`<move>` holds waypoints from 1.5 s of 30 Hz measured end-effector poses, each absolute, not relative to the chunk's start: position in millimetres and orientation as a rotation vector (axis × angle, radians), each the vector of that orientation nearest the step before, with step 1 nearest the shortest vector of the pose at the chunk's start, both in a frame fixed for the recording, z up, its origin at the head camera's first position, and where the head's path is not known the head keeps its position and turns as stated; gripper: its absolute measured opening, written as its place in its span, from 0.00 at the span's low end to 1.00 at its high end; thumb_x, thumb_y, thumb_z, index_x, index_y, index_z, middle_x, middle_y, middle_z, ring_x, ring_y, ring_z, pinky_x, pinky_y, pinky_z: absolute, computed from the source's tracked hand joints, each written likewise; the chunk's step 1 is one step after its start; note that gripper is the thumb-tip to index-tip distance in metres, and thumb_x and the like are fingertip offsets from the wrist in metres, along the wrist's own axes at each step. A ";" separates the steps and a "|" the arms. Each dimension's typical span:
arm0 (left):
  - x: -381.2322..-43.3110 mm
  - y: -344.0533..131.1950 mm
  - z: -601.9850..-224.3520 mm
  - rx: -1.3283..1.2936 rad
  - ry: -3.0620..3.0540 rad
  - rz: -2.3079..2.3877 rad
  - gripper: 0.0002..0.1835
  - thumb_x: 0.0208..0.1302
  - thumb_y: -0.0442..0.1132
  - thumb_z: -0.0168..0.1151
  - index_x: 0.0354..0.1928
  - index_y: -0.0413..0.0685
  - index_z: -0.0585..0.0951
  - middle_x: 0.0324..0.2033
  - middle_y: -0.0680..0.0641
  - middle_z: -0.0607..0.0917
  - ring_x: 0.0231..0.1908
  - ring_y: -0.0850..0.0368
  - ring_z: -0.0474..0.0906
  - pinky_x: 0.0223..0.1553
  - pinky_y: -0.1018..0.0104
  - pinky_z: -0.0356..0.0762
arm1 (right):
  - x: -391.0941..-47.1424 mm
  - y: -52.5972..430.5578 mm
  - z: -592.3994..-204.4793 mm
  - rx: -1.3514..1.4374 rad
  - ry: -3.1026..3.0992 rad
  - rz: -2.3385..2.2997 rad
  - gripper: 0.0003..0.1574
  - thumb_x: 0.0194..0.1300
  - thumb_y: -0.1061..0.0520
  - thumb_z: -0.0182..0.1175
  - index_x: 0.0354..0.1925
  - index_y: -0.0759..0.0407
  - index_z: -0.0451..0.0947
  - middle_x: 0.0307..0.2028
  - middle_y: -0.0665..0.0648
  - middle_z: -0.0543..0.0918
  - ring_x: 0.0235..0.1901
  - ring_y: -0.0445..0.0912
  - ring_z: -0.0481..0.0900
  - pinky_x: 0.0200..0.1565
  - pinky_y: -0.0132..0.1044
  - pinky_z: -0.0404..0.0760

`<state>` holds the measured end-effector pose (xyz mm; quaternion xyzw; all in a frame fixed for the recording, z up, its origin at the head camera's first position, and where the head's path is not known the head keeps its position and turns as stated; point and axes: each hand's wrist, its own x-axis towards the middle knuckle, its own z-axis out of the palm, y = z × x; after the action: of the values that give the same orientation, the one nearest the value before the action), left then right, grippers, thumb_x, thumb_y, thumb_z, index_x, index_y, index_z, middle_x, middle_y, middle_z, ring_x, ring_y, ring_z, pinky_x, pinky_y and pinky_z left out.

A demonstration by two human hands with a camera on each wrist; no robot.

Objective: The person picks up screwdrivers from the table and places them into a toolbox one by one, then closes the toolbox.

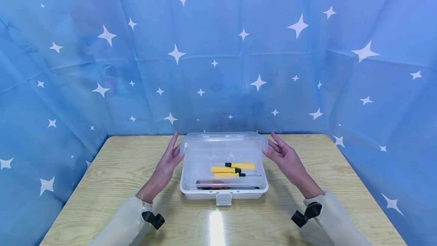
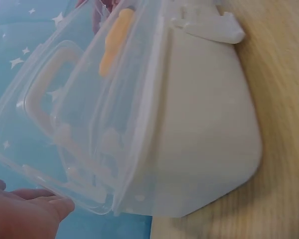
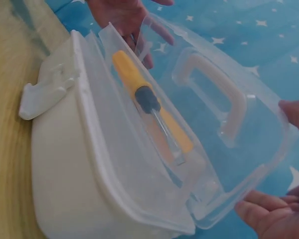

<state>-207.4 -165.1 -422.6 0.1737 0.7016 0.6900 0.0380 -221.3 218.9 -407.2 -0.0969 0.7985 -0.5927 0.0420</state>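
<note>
A clear plastic toolbox point(image 1: 223, 196) sits on the table with its see-through lid point(image 1: 223, 136) raised at the back. Several yellow-handled screwdrivers point(image 1: 227, 169) lie inside, and a red-and-black tool point(image 1: 213, 185) shows through the front part. My left hand point(image 1: 167, 164) is at the lid's left side, thumb tip right at the edge and fingers extended. On the opposite side, my right hand point(image 1: 286, 160) has its thumb and fingertips at the lid's right edge, fingers fairly straight. A white handle point(image 3: 234, 97) on the lid shows in the right wrist view.
The wooden table point(image 1: 126, 166) extends to both sides of the toolbox. Behind it hangs a blue curtain point(image 1: 218, 75) with white stars. A latch point(image 1: 224, 199) hangs at the toolbox's front, and a bright reflection lies on the tabletop before it.
</note>
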 end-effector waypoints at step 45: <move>-173.3 -176.7 -450.0 0.410 2.359 1.890 0.54 0.52 0.43 0.71 0.72 0.73 0.44 0.70 0.47 0.58 0.69 0.49 0.53 0.67 0.43 0.48 | -190.6 231.1 -459.9 -0.581 2.256 -1.875 0.59 0.49 0.62 0.70 0.72 0.61 0.48 0.70 0.63 0.55 0.63 0.32 0.62 0.59 0.27 0.66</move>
<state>-173.3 -176.7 -450.0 0.1342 0.7726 0.6189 0.0455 -190.6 231.1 -459.9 -0.1937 0.7522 -0.6252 0.0754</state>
